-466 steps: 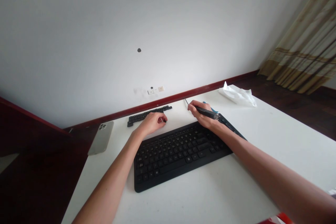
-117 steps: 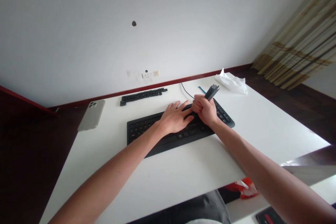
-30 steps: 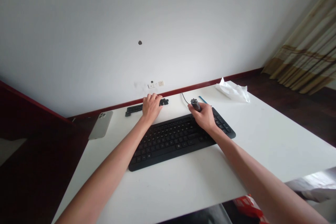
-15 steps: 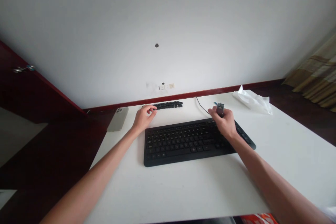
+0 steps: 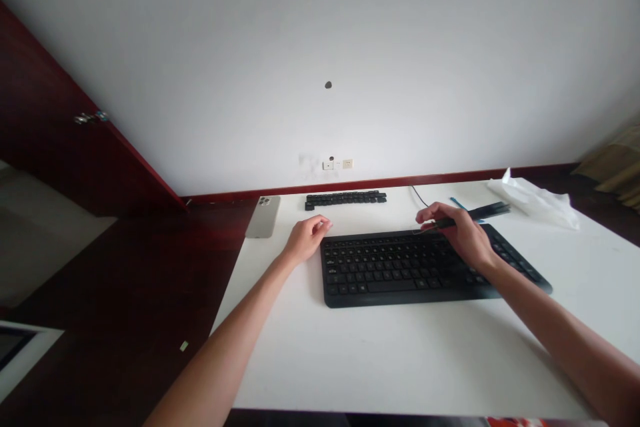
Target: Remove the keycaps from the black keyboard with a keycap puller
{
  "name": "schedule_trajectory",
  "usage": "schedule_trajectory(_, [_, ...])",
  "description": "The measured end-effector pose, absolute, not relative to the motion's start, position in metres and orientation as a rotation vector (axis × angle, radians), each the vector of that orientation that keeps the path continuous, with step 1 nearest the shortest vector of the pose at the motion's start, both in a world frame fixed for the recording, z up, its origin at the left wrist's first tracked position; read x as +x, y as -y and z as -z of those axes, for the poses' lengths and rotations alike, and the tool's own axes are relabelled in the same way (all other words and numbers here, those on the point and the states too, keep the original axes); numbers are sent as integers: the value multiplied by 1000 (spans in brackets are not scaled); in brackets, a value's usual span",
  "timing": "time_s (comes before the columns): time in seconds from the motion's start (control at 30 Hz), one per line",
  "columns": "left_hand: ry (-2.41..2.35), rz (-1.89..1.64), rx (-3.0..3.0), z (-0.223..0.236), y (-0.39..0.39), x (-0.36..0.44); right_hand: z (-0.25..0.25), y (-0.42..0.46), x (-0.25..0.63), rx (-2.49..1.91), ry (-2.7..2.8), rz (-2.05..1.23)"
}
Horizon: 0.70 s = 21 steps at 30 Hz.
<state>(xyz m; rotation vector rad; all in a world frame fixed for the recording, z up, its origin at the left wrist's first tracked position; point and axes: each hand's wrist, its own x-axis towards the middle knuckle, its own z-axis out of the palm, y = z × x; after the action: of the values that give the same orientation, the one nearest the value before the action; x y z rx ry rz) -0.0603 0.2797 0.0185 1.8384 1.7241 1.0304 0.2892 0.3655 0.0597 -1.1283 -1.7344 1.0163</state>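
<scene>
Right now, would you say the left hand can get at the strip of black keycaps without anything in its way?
Probably yes. The left hand sits just in front of the strip of black keycaps, with the keyboard off to its right and the phone to its left, neither between them.

**Black on white, dark red trim**

The keyboard [image 5: 400, 273], loose keycaps [image 5: 345, 199] and slim tool [image 5: 475, 215] are all black against a white worktop [image 5: 400, 360]. A blue strip [image 5: 460, 204] shows nearby. The skirting board [image 5: 370, 182] is dark red, the phone [image 5: 263, 217] pale grey-beige, the curtain [image 5: 617, 167] tan.
</scene>
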Motion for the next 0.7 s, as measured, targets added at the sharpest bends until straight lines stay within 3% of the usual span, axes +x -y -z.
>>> schedule_trajectory(0.13, [-1582,-1000,1864,-23,-280,-73,-82,-365,259,-1040,1747,-1315])
schedule_trajectory(0.37, [-1656,-1030,1849,-19,-282,-76,-125,-347,188,-783,2406,-1493])
schedule_trajectory(0.7, [-1777,-1101,1716,-12,-287,-74,-117,-358,170,-585,2600,-1726])
